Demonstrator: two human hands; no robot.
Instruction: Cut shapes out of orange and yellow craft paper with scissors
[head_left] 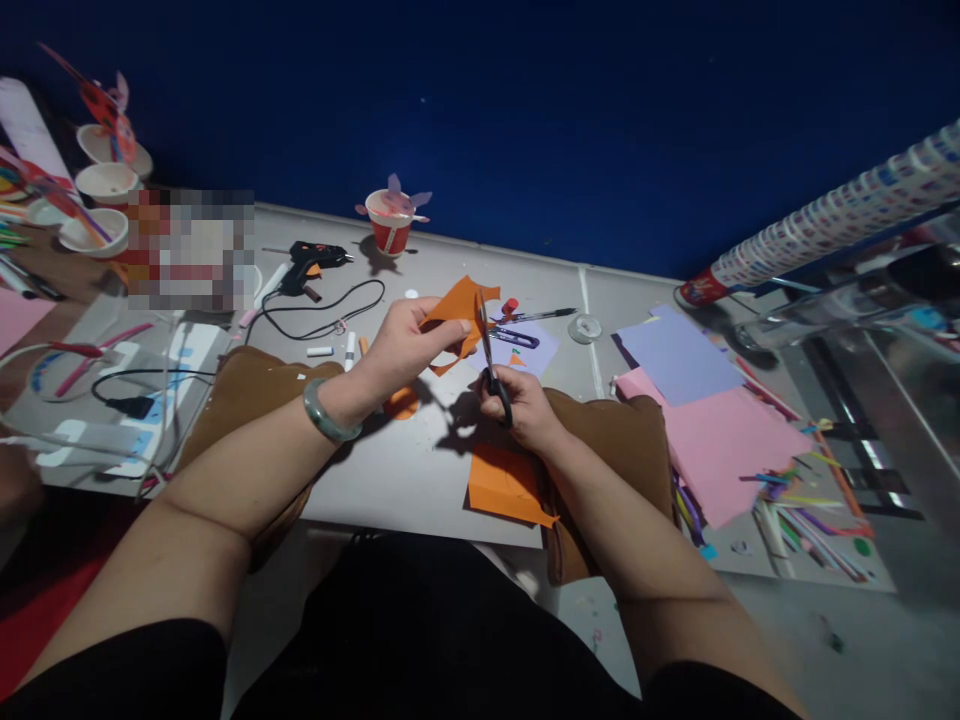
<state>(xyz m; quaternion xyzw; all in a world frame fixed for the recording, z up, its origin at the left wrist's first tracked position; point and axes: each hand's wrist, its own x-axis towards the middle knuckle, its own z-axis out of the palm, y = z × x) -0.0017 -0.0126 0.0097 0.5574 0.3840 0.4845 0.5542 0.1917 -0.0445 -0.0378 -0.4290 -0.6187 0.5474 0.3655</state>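
Orange paper (450, 300) was pinched by the left hand (416, 340). Across its right side, black-handled scissors (488, 358) were gripped by the right hand (529, 405), their long axis pointed forward.

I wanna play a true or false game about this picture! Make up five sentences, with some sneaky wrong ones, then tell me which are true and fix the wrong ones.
1. The left hand holds a piece of orange paper. True.
2. A bracelet is on the right wrist. False: the greenish bangle is on the left wrist.
3. The scissors are in the right hand. True.
4. The red cup near the blue wall lies on its side. False: the red cup stands upright.
5. A black glue gun lies on the table. True.
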